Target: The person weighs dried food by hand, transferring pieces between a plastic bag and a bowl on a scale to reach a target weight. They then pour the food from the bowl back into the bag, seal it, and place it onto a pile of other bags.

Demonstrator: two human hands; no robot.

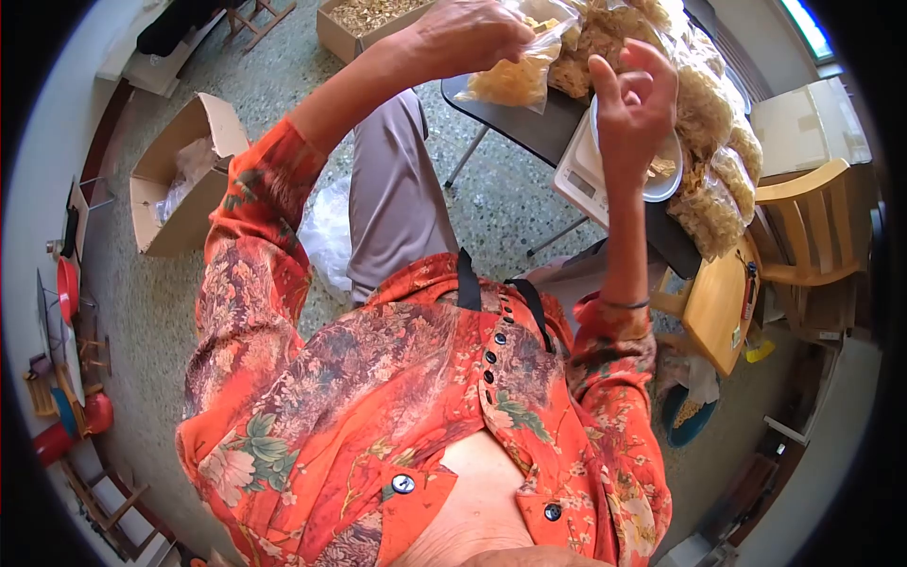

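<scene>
Floral shirt [406, 387], foremost. Left hand [482, 36] pinched clear bag [515, 80]; right hand [642, 94], half-curled, seemingly held nothing. Slack one-handed grip risked spilling the bag's contents.

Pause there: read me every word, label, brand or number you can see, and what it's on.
No text is readable.
Scale: display and panel marks too small to read.
Bag at left hand: no readable print.

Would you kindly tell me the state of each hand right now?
Left hand: closed on a filled clear bag.
Right hand: partly open, fingers curled, nothing visibly held.
</scene>
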